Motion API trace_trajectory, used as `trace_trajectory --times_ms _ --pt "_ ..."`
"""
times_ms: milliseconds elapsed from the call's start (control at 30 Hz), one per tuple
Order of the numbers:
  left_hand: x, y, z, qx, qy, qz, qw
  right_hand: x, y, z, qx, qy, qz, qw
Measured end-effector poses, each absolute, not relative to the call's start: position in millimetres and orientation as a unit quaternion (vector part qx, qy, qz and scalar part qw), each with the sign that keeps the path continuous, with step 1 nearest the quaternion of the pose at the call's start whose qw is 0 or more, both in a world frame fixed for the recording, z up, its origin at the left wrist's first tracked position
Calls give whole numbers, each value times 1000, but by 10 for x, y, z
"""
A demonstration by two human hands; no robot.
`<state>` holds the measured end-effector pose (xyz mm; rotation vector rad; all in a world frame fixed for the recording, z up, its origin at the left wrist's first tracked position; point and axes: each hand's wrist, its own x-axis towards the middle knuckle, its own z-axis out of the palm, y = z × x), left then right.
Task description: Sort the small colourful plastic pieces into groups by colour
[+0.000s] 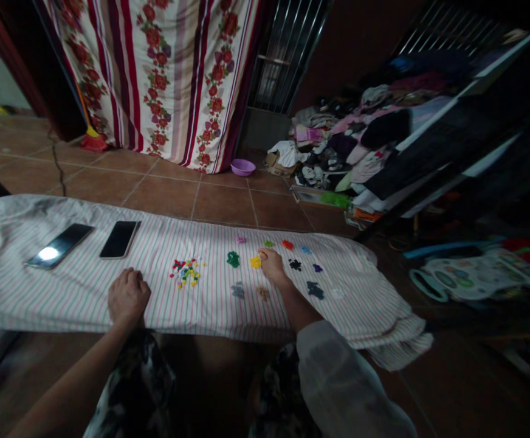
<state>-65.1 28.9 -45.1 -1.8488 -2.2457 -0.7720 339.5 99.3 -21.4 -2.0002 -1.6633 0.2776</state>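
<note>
My right hand (pixel 272 266) reaches over the striped cloth, fingers pinched together at a pile of small yellow pieces (pixel 255 261). A bit of yellow shows at its fingertips; whether they are beads or blocks is too small to tell. My left hand (pixel 129 296) rests on the cloth, fingers curled in and nothing seen in them. Between the hands lies a mixed-colour pile (pixel 186 272). Single-colour piles surround my right hand: green (pixel 233 259), grey (pixel 237 289), tan (pixel 262 292), black (pixel 295 264), red-orange (pixel 287 244), dark grey (pixel 315 290) and several others.
Two phones, one reflecting a light (pixel 59 246) and one dark (pixel 120 239), lie on the left of the striped cloth (pixel 165 310). Beyond it, a purple basin (pixel 243 167) stands on the tiled floor by a floral curtain (pixel 160 79). Clothes (pixel 338 137) are heaped at the back right.
</note>
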Motion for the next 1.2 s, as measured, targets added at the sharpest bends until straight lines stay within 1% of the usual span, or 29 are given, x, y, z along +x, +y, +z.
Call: trace_trajectory --times_ms 333,900,1200 --pt "-637 290 -427 -614 -748 -241 73 3369 1063 -312 -730 -650 117 175" --pt "-642 298 -446 -611 -749 -242 79 3440 1123 -379 -710 -671 137 164" --pt "-662 303 -477 -614 -748 -238 87 3471 1126 -400 -700 -689 131 134"
